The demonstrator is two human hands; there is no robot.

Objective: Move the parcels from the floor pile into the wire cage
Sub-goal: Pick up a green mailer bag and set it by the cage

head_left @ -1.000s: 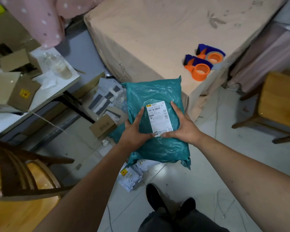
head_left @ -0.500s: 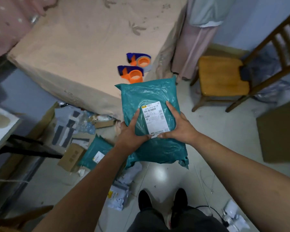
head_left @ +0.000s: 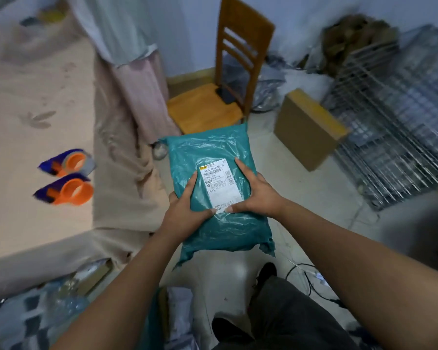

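Observation:
I hold a teal plastic parcel (head_left: pixel 208 157) with a white shipping label in front of me, above the floor. My left hand (head_left: pixel 185 205) grips its left edge, thumb on the label's lower corner. My right hand (head_left: pixel 253 193) grips its right side, thumb also on the label. The wire cage (head_left: pixel 395 127) stands at the right, a grey metal grid, blurred by motion. More parcels of the floor pile (head_left: pixel 61 306) lie at the bottom left, partly hidden by my left arm.
A cloth-covered table (head_left: pixel 36 97) fills the left, with two orange-and-blue tape dispensers (head_left: pixel 68 180) on it. A wooden chair (head_left: pixel 228 79) stands ahead with a dark phone on its seat. A cardboard box (head_left: pixel 306 127) sits before the cage. Cables lie by my feet.
My view has swung to the right with the teal parcel still in both hands. The pile and tape dispensers slid left; the chair, cardboard box and wire cage came into view.

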